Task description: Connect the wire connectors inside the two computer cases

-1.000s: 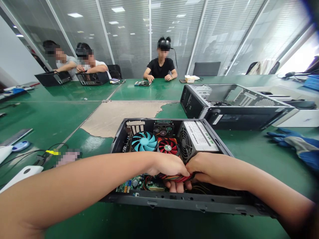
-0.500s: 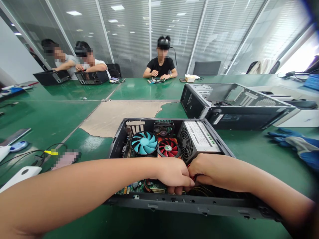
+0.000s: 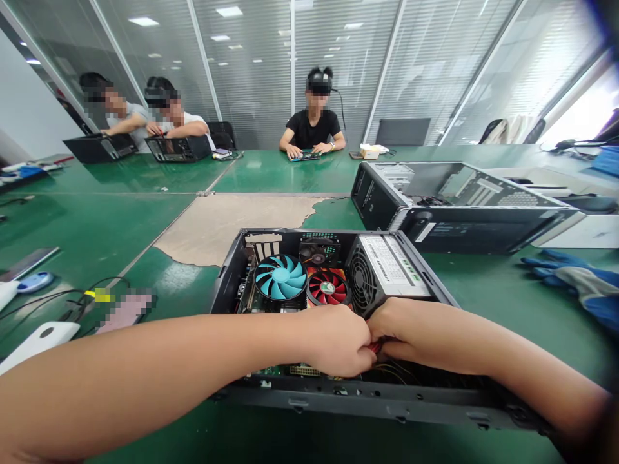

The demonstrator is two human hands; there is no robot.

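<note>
An open computer case (image 3: pixel 353 396) lies on its side before me. My left hand (image 3: pixel 338 338) and my right hand (image 3: pixel 393 325) meet inside it, both closed, beside the power supply (image 3: pixel 387 263). Between the fingertips a bit of red cable (image 3: pixel 375 347) shows; most of it is hidden by the hands. Thin yellow wires (image 3: pixel 394 369) run below my right hand. Beyond my left hand sit a light-blue fan (image 3: pixel 280 277) and a red fan (image 3: pixel 329 286). A pale multi-pin socket (image 3: pixel 304 370) peeks out under my left wrist.
A second open case (image 3: pixel 474 225) stands at the back right, with blue-grey gloves (image 3: pixel 580 280) in front of it. To the left lie a phone (image 3: pixel 126 311), cables and a white device (image 3: pixel 41 341). Three people work across the green table (image 3: pixel 271 174).
My left hand has curled tighter and its lower fingers are tucked in, with more red cable showing at its fingertips. My right hand has barely moved. The person opposite shifted their hands.
</note>
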